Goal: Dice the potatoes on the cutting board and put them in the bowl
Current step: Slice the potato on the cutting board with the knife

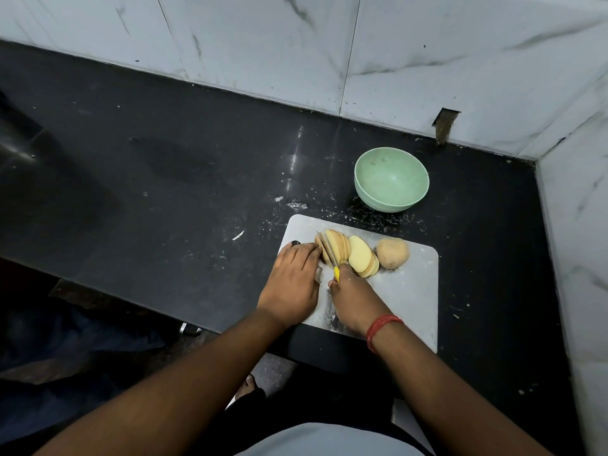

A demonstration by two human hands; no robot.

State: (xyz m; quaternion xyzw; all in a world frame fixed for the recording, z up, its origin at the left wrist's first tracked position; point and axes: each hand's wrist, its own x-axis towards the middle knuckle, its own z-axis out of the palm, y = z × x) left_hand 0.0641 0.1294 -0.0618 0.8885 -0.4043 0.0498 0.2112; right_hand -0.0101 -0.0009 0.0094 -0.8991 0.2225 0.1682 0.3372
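- While the right hand (353,299) grips the yellow-handled knife (330,255), its blade stands in the sliced potato (335,248), running from the near right up to the far left.
- That blade line crosses the potato's long axis, which lies left to right along the cutting board (408,291); I judge the next cut will fall just left of the blade, toward the uncut end.
- Resting on that left end, the left hand (292,278) lies palm down with fingers curled over the potato, fingertips just beside the blade; this closeness is the relation the coming cut turns on.
- Slices already cut lean to the right like fallen cards, pale yellow and smooth on the cut faces, with thin tan skin at their edges.
- A whole potato (392,253), rounded, matt and tan-skinned, sits at the right of the slices, touching or nearly touching them; I cannot tell which.
- Pale grey with rounded corners, the board looks smooth and slightly wet; its near edge overhangs the dark surface (164,176).
- Beyond the board, on its far side and a little right, stands the mint-green bowl (391,179), round, matt, with nothing in it.
- White flecks lie on the black surface near the board, and marbled white wall tiles (263,44) rise behind.
- By my judgement the work is early: slices only, no dice yet.
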